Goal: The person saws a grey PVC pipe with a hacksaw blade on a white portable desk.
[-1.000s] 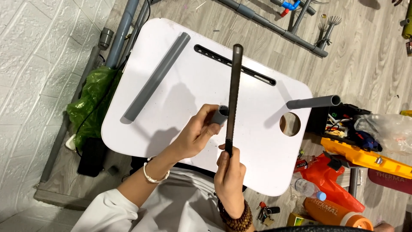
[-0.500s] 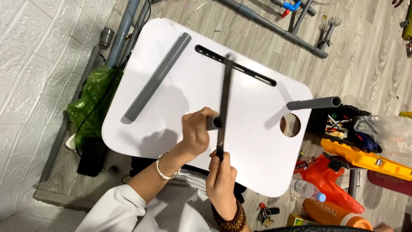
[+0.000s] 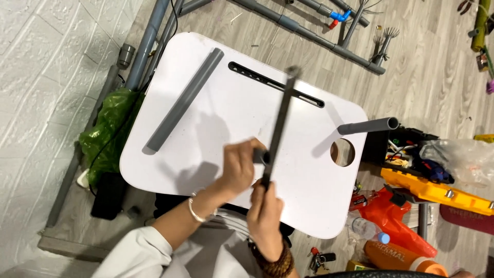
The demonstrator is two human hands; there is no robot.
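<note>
Over the white table (image 3: 206, 149), the right hand (image 3: 265, 219) grips a long dark rod (image 3: 278, 133) while the left hand (image 3: 239, 167) holds a short grey pipe piece (image 3: 260, 156) against it.

A home floor turned workshop: grey plastic pipes (image 3: 314, 36), an open toolbox (image 3: 406, 152) and wood-look flooring (image 3: 427, 87).

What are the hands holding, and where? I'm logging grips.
Right hand grips the long dark rod at its near end; left hand holds a short grey pipe piece against it.
</note>
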